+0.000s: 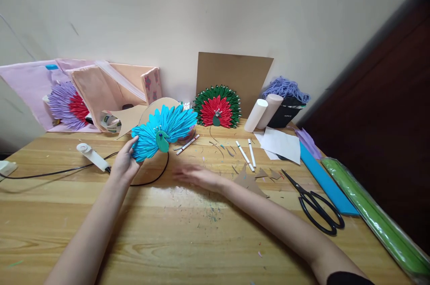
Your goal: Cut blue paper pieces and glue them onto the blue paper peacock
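Blue-feathered, seen in the head view as a paper peacock (155, 136), held up over the wooden table (60, 213), grasped at its left edge by the left hand (125, 163). Note also the right hand (199, 177), stretched flat, gripping nothing, touching or just above the table (too blurred to tell), near cardboard scraps (249, 183).

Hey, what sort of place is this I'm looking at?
Probably a home craft corner: on a pale brown wooden table lie black-handled metal scissors and jagged brown cardboard scraps, while the left hand holds a bright blue, fan-tailed peacock decoration.
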Motion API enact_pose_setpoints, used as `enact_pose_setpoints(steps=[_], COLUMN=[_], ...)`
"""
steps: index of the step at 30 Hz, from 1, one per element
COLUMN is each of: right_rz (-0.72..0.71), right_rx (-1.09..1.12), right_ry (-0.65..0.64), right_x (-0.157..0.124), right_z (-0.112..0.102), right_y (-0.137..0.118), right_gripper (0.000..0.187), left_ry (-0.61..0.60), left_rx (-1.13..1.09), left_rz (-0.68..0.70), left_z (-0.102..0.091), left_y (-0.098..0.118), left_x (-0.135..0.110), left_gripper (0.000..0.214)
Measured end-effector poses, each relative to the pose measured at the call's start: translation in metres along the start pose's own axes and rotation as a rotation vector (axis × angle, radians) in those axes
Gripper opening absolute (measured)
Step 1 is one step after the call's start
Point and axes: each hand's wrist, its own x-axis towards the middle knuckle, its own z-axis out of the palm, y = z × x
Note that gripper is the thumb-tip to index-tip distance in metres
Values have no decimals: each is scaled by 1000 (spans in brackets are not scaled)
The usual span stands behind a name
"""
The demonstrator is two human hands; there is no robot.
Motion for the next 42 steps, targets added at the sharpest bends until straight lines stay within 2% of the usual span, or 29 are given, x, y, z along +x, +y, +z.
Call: enact_pose_setpoints(steps=[2,4,6,7,9,10,11,12,13,14,17,21,24,26,30,32,35,37,39,42], right_rz=[-119,-172,-212,-224,-200,-166,-102,-72,-75,-115,-197,-227,-252,-237,-173,-149,-77,-14,19,7], right_rx=[-55,-67,-75,-77,-79,-81,-84,-104,-150,-214,-298,-454,-638,-764,-951,-1013,-1076,-1101,-1116,-1118], right_ry=[317,418,451,443,333,242,73,0,5,94,310,453,548,525,410,476,680,753,743,635], right_x=[12,17,15,14,11,11,12,14,16,19,20,5,-5,-7,-17,-29,-48,-55,-55,-52], right_z=[-27,-53,-66,-65,-53,-44,-36,-30,-28,-31,-64,-126,-147,-145,-127,-124,-128,-131,-130,-123], right_y=[-7,-20,-32,-36,-34,-30,-25,-20,-16,-15,-24,-54,-66,-67,-66,-67,-65,-60,-54,-53], right_gripper=[38,32,30,30,33,36,41,44,45,45,41,35,30,27,21,26,35,35,35,35], left_ry=[13,7,-9,-12,-11,-11,-13,-16,-17,-15,-4,-19,-23,-13,-15,-20,-48,-79,-102,-99], left_rx=[-21,-28,-33,-35,-37,-36,-36,-36,-36,-35,-29,-20,20,44,47,36,16,7,1,3], left_rz=[11,13,11,8,2,-2,-4,-3,-2,-1,-5,-52,-107,-139,-166,-171,-201,-226,-231,-217], left_z=[-1,-1,0,0,1,1,0,0,-1,-1,1,10,15,18,23,24,24,23,22,23], left_y=[1,1,0,-1,-1,-1,-1,0,0,0,-1,-11,-21,-26,-33,-35,-39,-41,-42,-40], left_x=[1,1,0,-1,-1,-1,-1,0,0,0,-2,-7,-11,-14,-17,-17,-16,-15,-16,-18], left_gripper=[19,20,21,22,22,22,22,23,23,23,23,23,22,21,22,23,25,26,26,26])
